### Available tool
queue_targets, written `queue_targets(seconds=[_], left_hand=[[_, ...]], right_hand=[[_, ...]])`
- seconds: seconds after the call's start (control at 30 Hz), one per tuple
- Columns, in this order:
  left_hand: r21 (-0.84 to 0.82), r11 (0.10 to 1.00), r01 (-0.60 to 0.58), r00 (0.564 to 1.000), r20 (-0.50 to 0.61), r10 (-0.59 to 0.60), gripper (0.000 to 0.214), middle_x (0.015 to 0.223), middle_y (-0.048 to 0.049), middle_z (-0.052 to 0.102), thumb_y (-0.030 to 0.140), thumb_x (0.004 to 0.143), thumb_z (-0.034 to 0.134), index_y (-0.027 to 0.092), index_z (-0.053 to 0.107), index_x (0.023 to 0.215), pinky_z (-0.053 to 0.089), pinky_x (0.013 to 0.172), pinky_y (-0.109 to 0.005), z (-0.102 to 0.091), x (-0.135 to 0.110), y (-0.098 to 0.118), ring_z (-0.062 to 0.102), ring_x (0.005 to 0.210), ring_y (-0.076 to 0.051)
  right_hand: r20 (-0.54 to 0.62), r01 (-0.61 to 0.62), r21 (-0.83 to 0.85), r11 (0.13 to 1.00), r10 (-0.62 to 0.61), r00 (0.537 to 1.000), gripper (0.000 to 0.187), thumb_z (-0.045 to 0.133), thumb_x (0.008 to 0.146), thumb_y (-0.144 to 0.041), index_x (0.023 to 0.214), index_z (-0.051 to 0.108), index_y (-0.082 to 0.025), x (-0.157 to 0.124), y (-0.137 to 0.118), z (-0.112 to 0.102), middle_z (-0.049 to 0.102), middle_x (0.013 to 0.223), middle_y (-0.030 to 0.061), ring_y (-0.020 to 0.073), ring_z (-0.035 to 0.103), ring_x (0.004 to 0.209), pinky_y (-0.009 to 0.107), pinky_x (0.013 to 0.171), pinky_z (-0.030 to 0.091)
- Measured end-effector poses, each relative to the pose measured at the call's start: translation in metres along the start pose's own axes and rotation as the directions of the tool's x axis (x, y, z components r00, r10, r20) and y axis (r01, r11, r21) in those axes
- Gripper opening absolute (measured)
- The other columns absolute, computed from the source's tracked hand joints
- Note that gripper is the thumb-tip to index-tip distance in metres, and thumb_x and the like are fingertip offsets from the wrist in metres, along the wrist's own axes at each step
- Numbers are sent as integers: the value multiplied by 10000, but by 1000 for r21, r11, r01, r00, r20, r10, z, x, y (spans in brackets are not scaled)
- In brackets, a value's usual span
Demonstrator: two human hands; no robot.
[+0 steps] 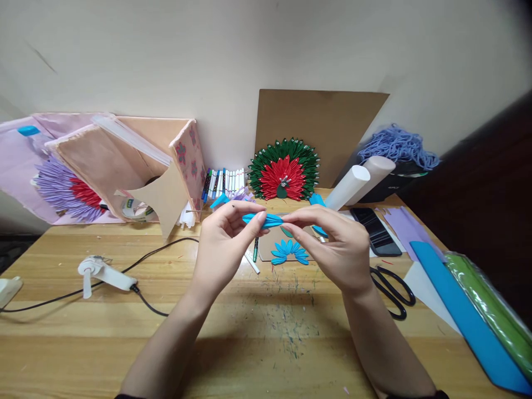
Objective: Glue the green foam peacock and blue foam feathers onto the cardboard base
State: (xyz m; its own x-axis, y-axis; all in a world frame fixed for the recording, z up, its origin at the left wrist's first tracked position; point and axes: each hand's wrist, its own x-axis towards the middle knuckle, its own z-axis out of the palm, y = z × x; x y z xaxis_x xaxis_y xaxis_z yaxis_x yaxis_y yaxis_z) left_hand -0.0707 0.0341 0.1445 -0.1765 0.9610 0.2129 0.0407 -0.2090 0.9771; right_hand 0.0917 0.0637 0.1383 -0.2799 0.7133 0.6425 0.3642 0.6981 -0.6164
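Note:
Between my two hands, raised above the table, is a folded blue paper petal point(272, 220). My left hand point(226, 230) pinches its left part with thumb and fingers. The right-hand tip is pinched between thumb and forefinger of my right hand point(338, 238). Below and behind the hands lies a piece of cardboard point(268, 252), carrying a fan of blue paper petals point(290, 253). A green paper shape point(286, 231) on it is partly hidden by my right hand. More blue folded paper point(318, 200) lies just behind that hand.
Black-handled scissors point(393, 291), a phone point(376, 231) and blue paper point(469, 316) lie at right. A white glue gun point(108, 274) with a black cord is at left. At the back stand a red-green paper peacock point(284, 172), white rolls point(349, 185), markers point(224, 183) and a box point(124, 147).

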Motion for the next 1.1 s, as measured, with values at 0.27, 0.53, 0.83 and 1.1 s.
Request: queue_targets(seconds=[0.27, 0.53, 0.83, 1.1], left_hand=[[10, 998, -56, 998, -15, 56, 134, 823, -30, 672, 262, 768, 644, 164, 631, 858, 567, 678, -236, 0, -2, 0, 656, 729, -129], [15, 995, -101, 994, -27, 102, 132, 847, -29, 674, 259, 766, 651, 175, 627, 864, 557, 681, -230, 3, -5, 2, 654, 757, -134], [69, 998, -10, 1000, 17, 8, 224, 697, -17, 663, 380, 836, 541, 170, 589, 777, 523, 611, -233, -3, -1, 6, 641, 636, -124], [66, 998, -4, 998, 58, 0, 219, 635, 3, 619, 349, 843, 538, 176, 561, 710, 483, 581, -212, -3, -2, 5, 590, 601, -101]], right_hand=[[-12, -34, 14, 999, 34, 999, 27, 621, 802, -234, 802, 648, -236, 0, 0, 1, 675, 742, 5, 154, 616, 682, 312, 653, 515], [3, -115, 171, 979, 117, 993, 15, 630, 785, -196, 792, 624, -207, -1, 2, 4, 638, 751, 0, 127, 598, 666, 278, 642, 514], [-28, -56, 143, 988, 61, 998, 22, 606, 803, -189, 807, 605, -210, 0, 3, 3, 617, 751, 10, 140, 586, 677, 294, 633, 511], [22, 40, 30, 999, -41, 999, 61, 556, 841, -160, 862, 562, -217, -1, 4, 4, 603, 798, 10, 134, 574, 740, 276, 659, 495]])
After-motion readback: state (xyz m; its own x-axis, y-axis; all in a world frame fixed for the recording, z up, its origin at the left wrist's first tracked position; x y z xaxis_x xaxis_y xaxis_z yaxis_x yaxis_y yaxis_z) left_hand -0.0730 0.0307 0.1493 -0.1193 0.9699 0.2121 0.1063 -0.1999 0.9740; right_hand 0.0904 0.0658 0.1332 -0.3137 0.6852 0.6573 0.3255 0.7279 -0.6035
